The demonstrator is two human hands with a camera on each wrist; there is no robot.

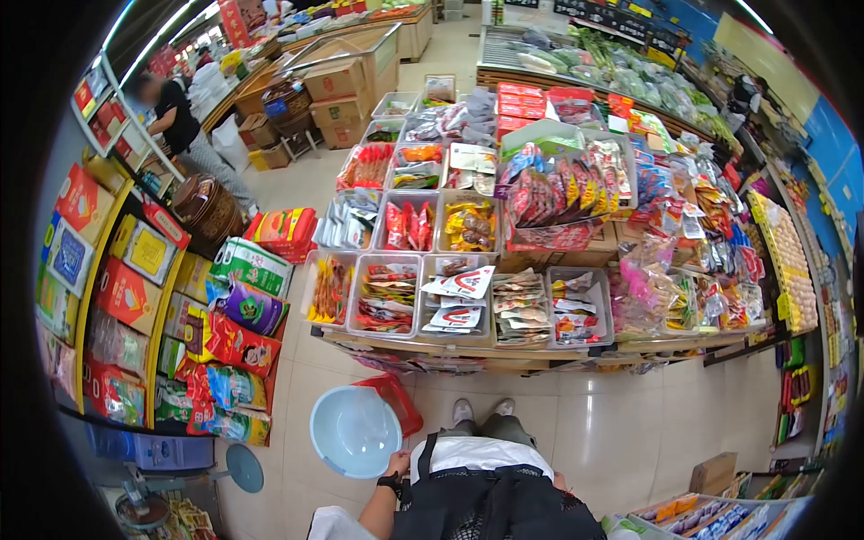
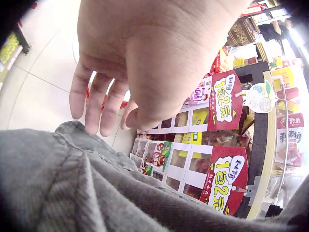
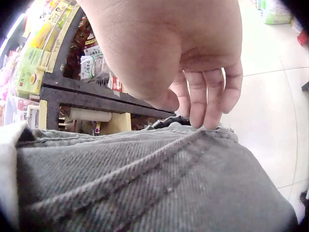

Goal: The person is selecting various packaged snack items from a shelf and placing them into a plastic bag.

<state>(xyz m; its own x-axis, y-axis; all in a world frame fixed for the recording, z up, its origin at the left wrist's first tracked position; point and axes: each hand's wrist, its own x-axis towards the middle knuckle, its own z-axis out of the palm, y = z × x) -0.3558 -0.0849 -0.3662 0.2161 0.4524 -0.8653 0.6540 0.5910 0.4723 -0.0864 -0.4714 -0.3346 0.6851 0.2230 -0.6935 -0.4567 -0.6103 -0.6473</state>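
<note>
My left hand [image 2: 145, 63] hangs beside the grey trouser leg [image 2: 58, 179], its fingers loose and nothing in them. In the head view the same hand [image 1: 397, 463] is just right of a light blue basin [image 1: 335, 432], which overlaps a red container [image 1: 396, 400]. My right hand [image 3: 193, 63] hangs along the other trouser leg [image 3: 145, 179], fingers loosely bent, their tips right at the cloth. It holds nothing. In the head view my body hides most of that hand.
Ahead stands a display table with plastic bins [image 1: 387, 335] of packaged snacks. Shelves with boxes and bags [image 1: 126, 292] are on the left. Egg trays [image 1: 783, 261] stand at the right, and a person [image 1: 175, 121] is at the back left. Tiled floor [image 1: 630, 405] lies before the table.
</note>
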